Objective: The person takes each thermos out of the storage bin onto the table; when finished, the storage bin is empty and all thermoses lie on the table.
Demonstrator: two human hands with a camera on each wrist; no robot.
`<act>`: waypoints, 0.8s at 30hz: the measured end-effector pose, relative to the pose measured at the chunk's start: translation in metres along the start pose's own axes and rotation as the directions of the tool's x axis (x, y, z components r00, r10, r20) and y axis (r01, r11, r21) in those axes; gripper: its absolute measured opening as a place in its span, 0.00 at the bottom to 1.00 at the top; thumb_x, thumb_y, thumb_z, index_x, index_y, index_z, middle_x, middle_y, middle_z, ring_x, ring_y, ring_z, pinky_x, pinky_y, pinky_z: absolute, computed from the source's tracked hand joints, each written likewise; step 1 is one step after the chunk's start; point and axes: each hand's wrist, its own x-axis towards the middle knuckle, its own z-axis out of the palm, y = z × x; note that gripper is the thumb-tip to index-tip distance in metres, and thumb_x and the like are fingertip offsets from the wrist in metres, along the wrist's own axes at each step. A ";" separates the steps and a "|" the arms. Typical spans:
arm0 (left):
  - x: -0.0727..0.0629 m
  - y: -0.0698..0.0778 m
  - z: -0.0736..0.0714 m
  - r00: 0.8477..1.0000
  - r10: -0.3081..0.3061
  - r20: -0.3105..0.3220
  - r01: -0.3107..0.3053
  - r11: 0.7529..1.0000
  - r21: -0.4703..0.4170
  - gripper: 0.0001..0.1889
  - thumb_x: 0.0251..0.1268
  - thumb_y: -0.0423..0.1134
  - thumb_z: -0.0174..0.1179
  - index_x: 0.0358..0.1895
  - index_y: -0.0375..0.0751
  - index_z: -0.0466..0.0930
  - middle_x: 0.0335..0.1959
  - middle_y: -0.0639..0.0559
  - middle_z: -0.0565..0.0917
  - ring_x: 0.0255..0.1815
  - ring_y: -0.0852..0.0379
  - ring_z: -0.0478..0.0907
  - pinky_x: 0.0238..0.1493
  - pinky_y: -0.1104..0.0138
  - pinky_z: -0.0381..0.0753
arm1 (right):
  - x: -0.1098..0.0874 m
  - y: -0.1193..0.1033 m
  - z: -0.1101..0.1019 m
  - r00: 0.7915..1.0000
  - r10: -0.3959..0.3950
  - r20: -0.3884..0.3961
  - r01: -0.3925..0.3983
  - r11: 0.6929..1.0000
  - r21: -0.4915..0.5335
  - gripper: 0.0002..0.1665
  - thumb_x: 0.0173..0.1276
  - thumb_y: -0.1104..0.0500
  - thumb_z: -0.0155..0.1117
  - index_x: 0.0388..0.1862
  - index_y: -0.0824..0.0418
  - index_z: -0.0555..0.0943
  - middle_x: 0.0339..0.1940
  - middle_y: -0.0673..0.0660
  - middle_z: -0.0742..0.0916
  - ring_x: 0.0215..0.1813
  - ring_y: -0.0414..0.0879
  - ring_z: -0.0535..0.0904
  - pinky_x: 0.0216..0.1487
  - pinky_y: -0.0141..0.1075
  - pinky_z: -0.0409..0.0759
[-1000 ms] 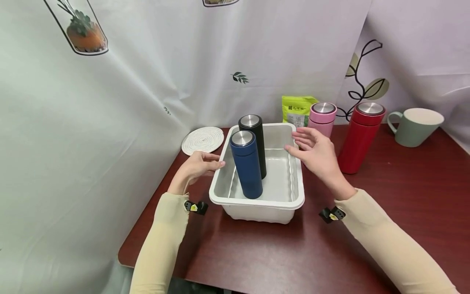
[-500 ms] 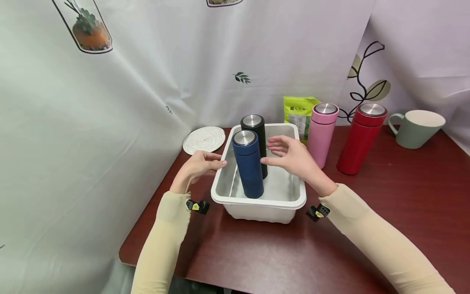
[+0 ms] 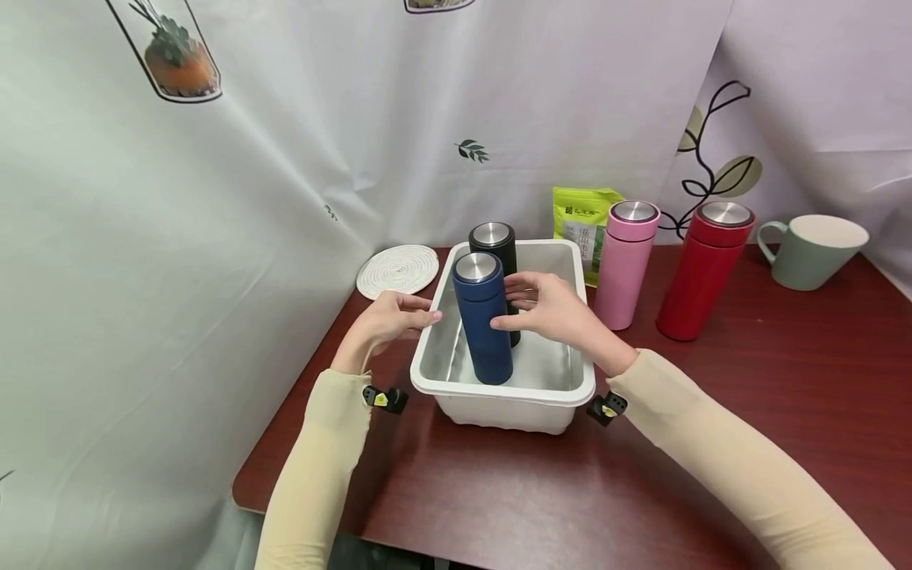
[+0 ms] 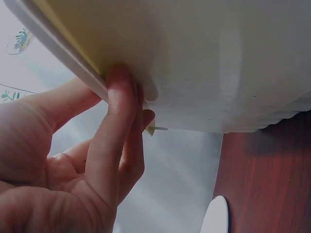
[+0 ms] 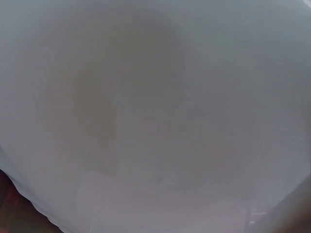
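A blue thermos (image 3: pixel 484 340) and a black thermos (image 3: pixel 503 253), both with steel-topped lids, stand in a white plastic basin (image 3: pixel 502 389). My left hand (image 3: pixel 388 323) grips the basin's left rim, thumb over it and fingers beneath. In the left wrist view those fingers (image 4: pixel 114 141) press the basin's outer wall (image 4: pixel 204 63). My right hand (image 3: pixel 552 310) reaches over the basin at the blue thermos: its thumb overlaps the thermos's front, and its fingertips come up to the right edge, before the black one. The right wrist view shows only the blurred basin wall (image 5: pixel 170 121).
Right of the basin stand a pink thermos (image 3: pixel 627 269) and a red thermos (image 3: pixel 701 277), then a green mug (image 3: pixel 812 257). A green packet (image 3: pixel 584 229) leans behind. A round woven coaster (image 3: pixel 397 271) lies left, near the table (image 3: pixel 499 491) edge and curtain.
My right hand has moved left from the basin's right rim to the blue thermos. The left hand stays at the left rim, and the thermoses have not moved.
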 end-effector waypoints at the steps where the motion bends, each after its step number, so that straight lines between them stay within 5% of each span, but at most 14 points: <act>1: 0.000 0.000 0.000 1.000 0.003 -0.001 -0.003 1.000 0.002 0.27 0.64 0.33 0.65 0.63 0.25 0.71 0.56 0.31 0.79 0.45 0.53 0.83 0.59 0.53 0.81 | 0.000 -0.001 0.001 1.000 0.001 0.004 -0.001 1.000 -0.016 0.44 0.53 0.54 0.80 0.66 0.68 0.71 0.62 0.65 0.81 0.61 0.56 0.79 0.62 0.45 0.79; 14: 0.000 0.000 0.000 1.000 0.006 0.003 -0.006 1.000 0.004 0.27 0.64 0.35 0.65 0.63 0.25 0.71 0.57 0.32 0.79 0.45 0.53 0.83 0.60 0.51 0.80 | 0.006 -0.012 0.014 0.999 -0.031 -0.043 0.018 0.959 -0.284 0.47 0.46 0.43 0.82 0.59 0.66 0.74 0.47 0.60 0.87 0.50 0.54 0.84 0.50 0.45 0.83; 24: 0.000 0.000 0.000 1.000 0.013 -0.001 -0.013 1.000 -0.001 0.26 0.64 0.33 0.64 0.62 0.24 0.72 0.53 0.33 0.81 0.44 0.54 0.83 0.58 0.52 0.81 | 0.005 -0.009 0.023 0.996 -0.082 -0.045 0.062 0.940 -0.336 0.38 0.49 0.45 0.81 0.53 0.63 0.76 0.41 0.58 0.87 0.42 0.50 0.83 0.43 0.44 0.84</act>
